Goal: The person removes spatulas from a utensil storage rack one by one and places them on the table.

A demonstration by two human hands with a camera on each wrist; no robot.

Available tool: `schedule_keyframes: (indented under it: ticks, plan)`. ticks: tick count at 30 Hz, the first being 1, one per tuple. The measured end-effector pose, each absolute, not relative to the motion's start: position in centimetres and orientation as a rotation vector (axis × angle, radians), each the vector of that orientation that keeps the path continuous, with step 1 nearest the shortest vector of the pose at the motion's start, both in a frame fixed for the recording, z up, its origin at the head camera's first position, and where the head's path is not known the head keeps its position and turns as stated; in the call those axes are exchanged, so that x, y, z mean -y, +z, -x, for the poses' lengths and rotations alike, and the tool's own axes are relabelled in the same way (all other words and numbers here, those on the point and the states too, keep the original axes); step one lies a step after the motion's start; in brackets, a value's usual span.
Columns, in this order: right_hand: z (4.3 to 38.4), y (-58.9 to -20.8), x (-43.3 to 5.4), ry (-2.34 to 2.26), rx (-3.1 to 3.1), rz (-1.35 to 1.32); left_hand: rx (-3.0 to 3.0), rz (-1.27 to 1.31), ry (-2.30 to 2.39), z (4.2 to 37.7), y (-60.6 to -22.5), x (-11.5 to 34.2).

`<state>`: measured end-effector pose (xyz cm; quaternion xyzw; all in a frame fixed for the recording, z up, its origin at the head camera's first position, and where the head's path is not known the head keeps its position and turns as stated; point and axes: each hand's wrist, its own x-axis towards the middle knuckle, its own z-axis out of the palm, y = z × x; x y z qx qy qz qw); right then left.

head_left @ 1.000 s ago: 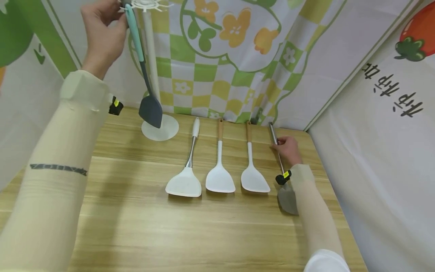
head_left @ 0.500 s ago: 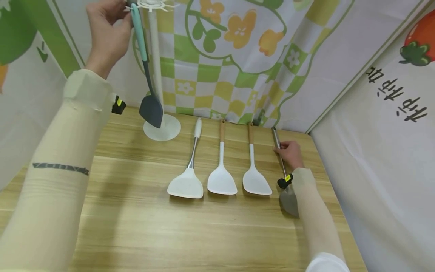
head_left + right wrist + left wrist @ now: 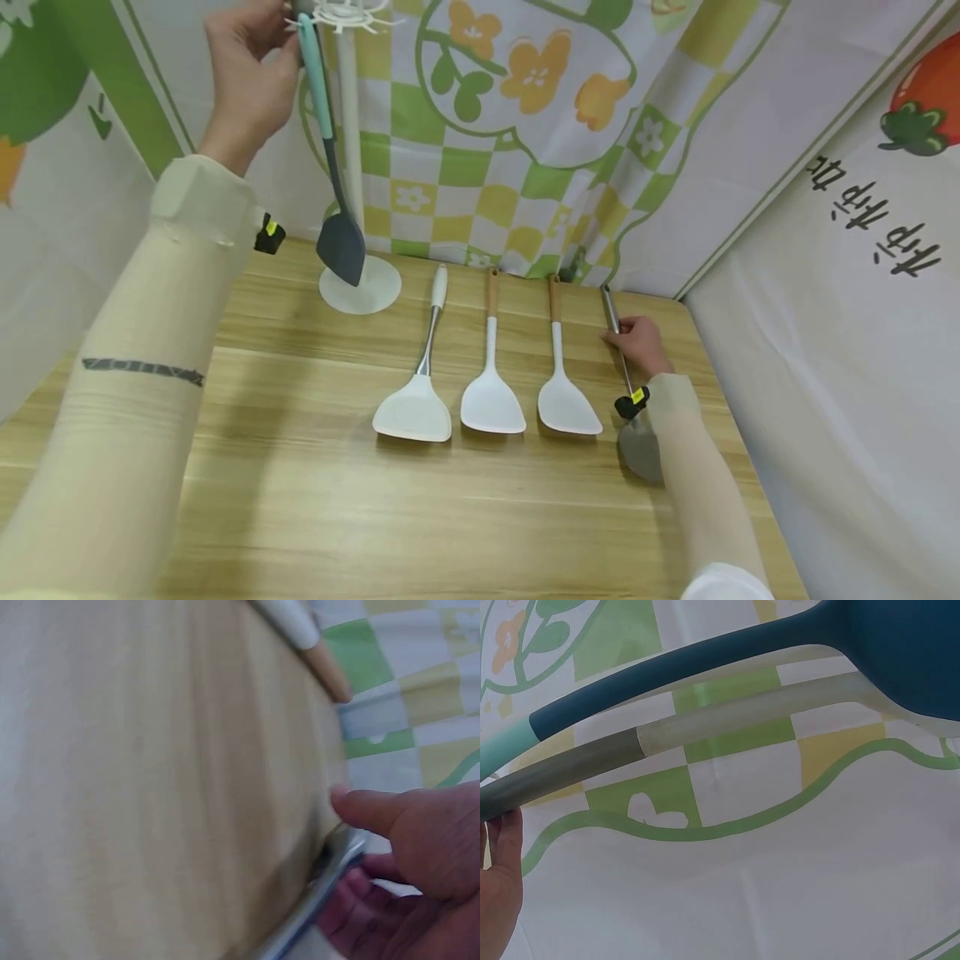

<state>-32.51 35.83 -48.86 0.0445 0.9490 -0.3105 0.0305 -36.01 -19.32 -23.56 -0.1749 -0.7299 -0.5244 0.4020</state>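
Both our hands are occupied: the left hand [image 3: 255,92] seems to pinch the grey-handled spatula [image 3: 566,774] up at the white stand [image 3: 350,125], beside the teal-handled spatula [image 3: 341,250] — so two look dealt with there, though we cannot tell whether the grey one is hooked. Our right hand [image 3: 641,343] grips the metal spatula [image 3: 639,454] on the desk [image 3: 450,517], where a white-handled spatula [image 3: 412,408] and two wooden-handled spatulas [image 3: 491,404] also lie — four left, we judge, away from the stand.
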Motion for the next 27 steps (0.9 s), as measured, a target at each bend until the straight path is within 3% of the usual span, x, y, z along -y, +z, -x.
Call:
schedule_keyframes:
  ticks: [7,27]
  plan:
    - [32.7,-46.6,-34.9,-0.762,-2.910,-0.088,1.860,0.445,-1.352,36.1,-23.6,19.5]
    - [33.1,-40.0,-28.6,-0.994,-3.033,0.054,1.801,0.520,-1.721,36.4,-23.9,21.3]
